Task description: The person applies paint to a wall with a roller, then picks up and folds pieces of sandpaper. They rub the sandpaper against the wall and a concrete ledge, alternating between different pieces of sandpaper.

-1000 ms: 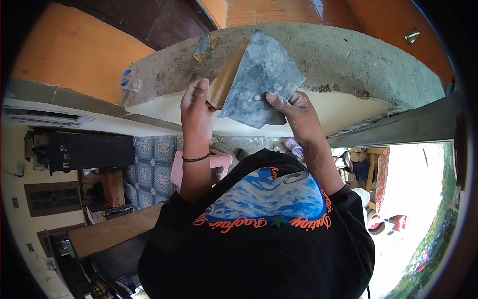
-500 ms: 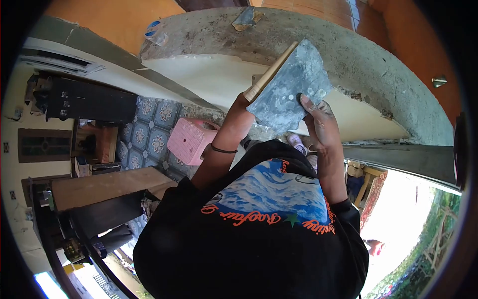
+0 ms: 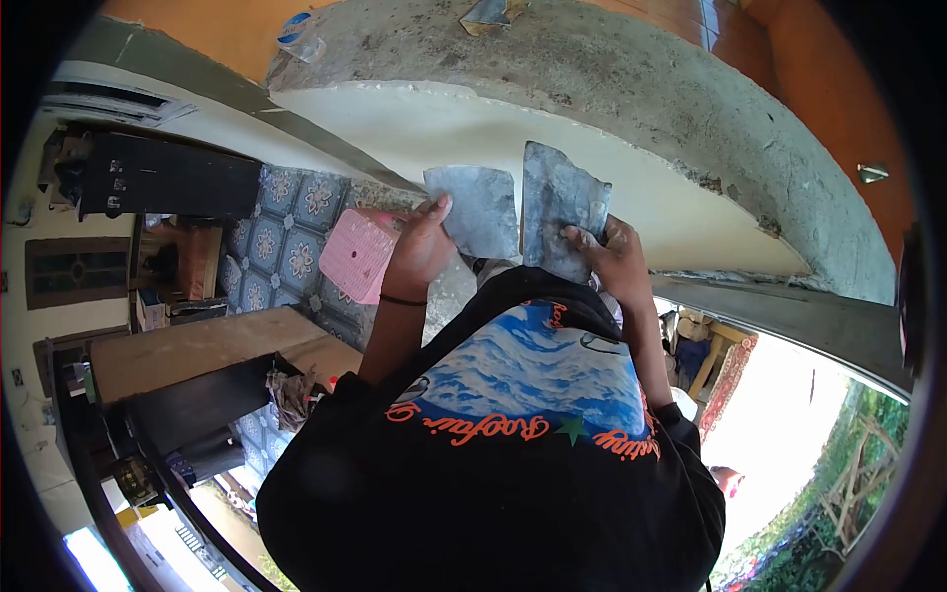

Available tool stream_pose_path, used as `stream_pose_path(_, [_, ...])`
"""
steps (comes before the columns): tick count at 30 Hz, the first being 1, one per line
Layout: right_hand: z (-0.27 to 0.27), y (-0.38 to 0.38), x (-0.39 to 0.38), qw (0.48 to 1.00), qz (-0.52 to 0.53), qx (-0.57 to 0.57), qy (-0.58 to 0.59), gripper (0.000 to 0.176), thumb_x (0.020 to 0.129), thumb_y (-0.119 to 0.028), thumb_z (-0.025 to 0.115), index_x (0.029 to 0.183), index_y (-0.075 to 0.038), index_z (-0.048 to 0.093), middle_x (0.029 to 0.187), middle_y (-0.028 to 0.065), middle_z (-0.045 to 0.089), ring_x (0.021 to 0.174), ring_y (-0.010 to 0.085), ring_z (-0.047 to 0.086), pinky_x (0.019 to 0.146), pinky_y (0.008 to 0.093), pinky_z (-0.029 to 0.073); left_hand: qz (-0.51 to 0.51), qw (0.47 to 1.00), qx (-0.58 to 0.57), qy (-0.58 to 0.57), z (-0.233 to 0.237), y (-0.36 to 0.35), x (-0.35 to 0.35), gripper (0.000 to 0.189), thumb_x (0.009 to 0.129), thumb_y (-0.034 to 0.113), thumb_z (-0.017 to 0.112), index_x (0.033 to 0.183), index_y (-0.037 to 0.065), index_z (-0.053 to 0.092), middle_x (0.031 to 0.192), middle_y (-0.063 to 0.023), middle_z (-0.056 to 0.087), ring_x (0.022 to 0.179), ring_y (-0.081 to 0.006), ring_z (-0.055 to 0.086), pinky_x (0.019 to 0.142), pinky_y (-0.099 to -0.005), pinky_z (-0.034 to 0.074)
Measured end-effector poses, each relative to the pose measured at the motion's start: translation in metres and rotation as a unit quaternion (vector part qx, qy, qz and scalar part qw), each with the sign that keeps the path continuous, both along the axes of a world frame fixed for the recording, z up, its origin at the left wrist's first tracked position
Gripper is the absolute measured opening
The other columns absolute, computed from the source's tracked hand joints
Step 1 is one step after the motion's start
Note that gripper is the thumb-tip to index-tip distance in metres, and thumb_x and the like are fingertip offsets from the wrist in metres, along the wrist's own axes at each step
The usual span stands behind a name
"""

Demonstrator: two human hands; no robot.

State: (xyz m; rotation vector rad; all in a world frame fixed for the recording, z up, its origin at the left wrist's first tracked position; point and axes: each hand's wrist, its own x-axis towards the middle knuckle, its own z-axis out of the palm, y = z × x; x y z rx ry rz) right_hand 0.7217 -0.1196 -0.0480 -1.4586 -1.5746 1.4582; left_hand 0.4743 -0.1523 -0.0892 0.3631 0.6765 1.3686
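Observation:
My left hand (image 3: 422, 244) grips a grey broken tile piece (image 3: 473, 209) by its left side, thumb on the face. A second grey broken tile piece (image 3: 564, 202), taller and with a jagged top edge, is in my right hand (image 3: 614, 259), held at its lower right. The two pieces are upright side by side, with a narrow gap between their facing edges. Both are in front of my chest, below the curved concrete ledge (image 3: 592, 74). My fingers behind the pieces are mostly hidden.
On the ledge lie another broken tile piece (image 3: 488, 16) and a clear plastic cup (image 3: 301, 39) with a blue-and-white label. A pink plastic stool (image 3: 357, 255) stands on the patterned floor tiles (image 3: 264, 237) to the left. A brown-topped table (image 3: 207, 350) stands at lower left.
The pieces, earlier overlapping with a tan edge showing, are now apart, one in each hand. Both hands have come lower, and the left has moved left.

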Motion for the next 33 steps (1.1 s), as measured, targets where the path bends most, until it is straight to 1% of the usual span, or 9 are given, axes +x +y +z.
stream_pose_path(2, [-0.005,0.001,-0.008,0.999,0.028,-0.01,0.012,0.028,0.084,-0.018,0.063,0.1,0.004,0.06,0.081,0.0072,0.065,0.07,0.0086,0.053,0.066,0.0271,0.046,-0.071,0.993,0.064,0.071,0.005,0.005,0.01,0.045,0.09,0.027,0.054,0.124,-0.002,0.044,0.122,-0.0112,0.052,0.115,-0.0221,0.048,0.099,-0.0386,0.036])
stream_pose_path(4, [-0.021,-0.001,-0.015,0.968,0.068,-0.094,0.221,0.029,0.085,-0.016,0.061,0.106,0.004,0.057,0.09,0.0054,0.064,0.074,0.0104,0.055,0.068,0.0273,0.046,-0.101,0.989,0.055,0.096,-0.001,0.007,0.014,0.042,0.09,0.026,0.055,0.12,-0.003,0.048,0.117,-0.0109,0.055,0.111,-0.0204,0.05,0.097,-0.0366,0.038])
stream_pose_path(7, [-0.025,0.001,-0.015,0.961,0.038,-0.11,0.25,0.031,0.086,-0.014,0.059,0.112,0.004,0.054,0.099,0.0042,0.061,0.083,0.0117,0.055,0.074,0.0282,0.046,-0.102,0.985,0.042,0.135,0.004,0.014,0.024,0.037,0.089,0.025,0.057,0.112,-0.004,0.054,0.107,-0.0094,0.06,0.101,-0.0171,0.056,0.09,-0.0323,0.042])
stream_pose_path(9, [-0.017,0.005,-0.012,0.968,0.044,-0.038,0.246,0.031,0.086,-0.016,0.059,0.111,0.003,0.054,0.096,0.0033,0.06,0.084,0.0102,0.053,0.075,0.027,0.044,-0.072,0.986,0.038,0.148,0.01,0.017,0.03,0.034,0.088,0.024,0.059,0.108,-0.004,0.057,0.101,-0.008,0.063,0.094,-0.0155,0.059,0.085,-0.03,0.045])
stream_pose_path(11, [-0.006,0.004,-0.008,0.963,-0.065,-0.056,0.254,0.029,0.087,-0.019,0.059,0.108,0.001,0.055,0.09,0.0016,0.058,0.082,0.0084,0.05,0.073,0.0244,0.041,-0.054,0.971,0.026,0.232,0.016,0.018,0.03,0.033,0.087,0.024,0.061,0.104,-0.004,0.06,0.095,-0.0066,0.064,0.084,-0.0121,0.06,0.075,-0.0258,0.047])
stream_pose_path(20, [-0.019,-0.005,-0.025,0.962,-0.008,-0.066,0.265,0.027,0.08,-0.022,0.07,0.094,0.0,0.06,0.083,-0.0005,0.061,0.074,0.0067,0.052,0.07,0.0217,0.042,-0.119,0.861,0.177,0.462,0.02,0.025,0.04,0.032,0.084,0.028,0.064,0.093,-0.002,0.061,0.072,-0.0002,0.056,0.069,-0.0063,0.045,0.062,-0.0228,0.04])
stream_pose_path(23, [-0.02,-0.002,-0.031,0.962,-0.024,-0.068,0.262,0.028,0.081,-0.02,0.069,0.098,0.002,0.063,0.084,0.0011,0.064,0.075,0.007,0.054,0.071,0.0223,0.043,-0.078,0.848,0.15,0.502,-0.008,0.023,0.031,0.035,0.084,0.03,0.064,0.074,-0.002,0.054,0.062,-0.0013,0.046,0.061,-0.0074,0.038,0.054,-0.0275,0.034])
stream_pose_path(26, [-0.026,0.003,-0.037,0.983,-0.018,-0.035,0.177,0.024,0.085,-0.019,0.064,0.094,0.003,0.063,0.082,0.0027,0.064,0.076,0.0081,0.055,0.071,0.0248,0.043,-0.024,0.846,0.17,0.504,0.005,0.014,0.021,0.038,0.085,0.029,0.064,0.071,-0.004,0.051,0.063,-0.0033,0.043,0.059,-0.0089,0.036,0.052,-0.0288,0.033])
stream_pose_path(33, [-0.009,0.016,-0.084,0.98,-0.044,0.059,0.186,0.029,0.086,-0.023,0.062,0.102,0.002,0.06,0.087,0.0032,0.062,0.081,0.0105,0.054,0.075,0.025,0.041,0.0,0.851,0.173,0.496,0.019,0.018,-0.01,0.034,0.086,0.025,0.061,0.074,-0.006,0.052,0.067,-0.0057,0.045,0.062,-0.0095,0.038,0.054,-0.0283,0.034])
